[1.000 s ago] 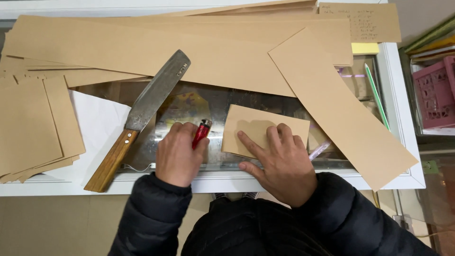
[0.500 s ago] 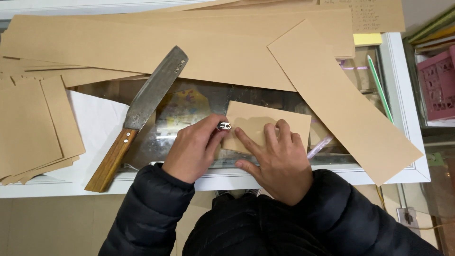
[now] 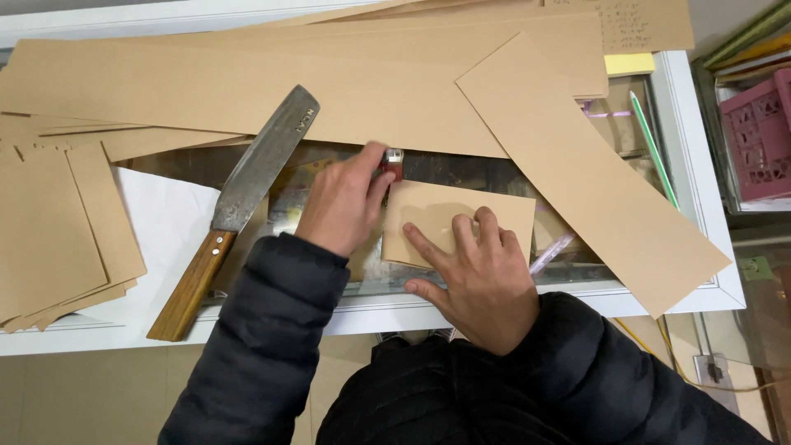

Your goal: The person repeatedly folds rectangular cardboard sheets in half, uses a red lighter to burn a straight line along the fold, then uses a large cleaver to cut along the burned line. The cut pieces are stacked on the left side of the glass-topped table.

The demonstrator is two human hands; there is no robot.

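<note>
My left hand (image 3: 342, 202) grips a small red lighter (image 3: 392, 162) with a metal top, held at the far left corner of a small tan paper rectangle (image 3: 486, 216). My right hand (image 3: 474, 276) lies flat on that rectangle, fingers spread, pressing it onto the glass counter top (image 3: 461, 175). Both arms are in black padded sleeves.
A large cleaver (image 3: 239, 206) with a wooden handle lies diagonally left of my hands. Long tan paper sheets (image 3: 247, 99) cover the back; a long strip (image 3: 593, 173) slants at right. A stack of cut tan pieces (image 3: 58, 231) sits far left. A green pencil (image 3: 655, 148) and pink crate (image 3: 762, 132) are right.
My left hand has moved with the lighter from the near left side of the small paper up to its far left corner. The right hand stays pressed on the paper.
</note>
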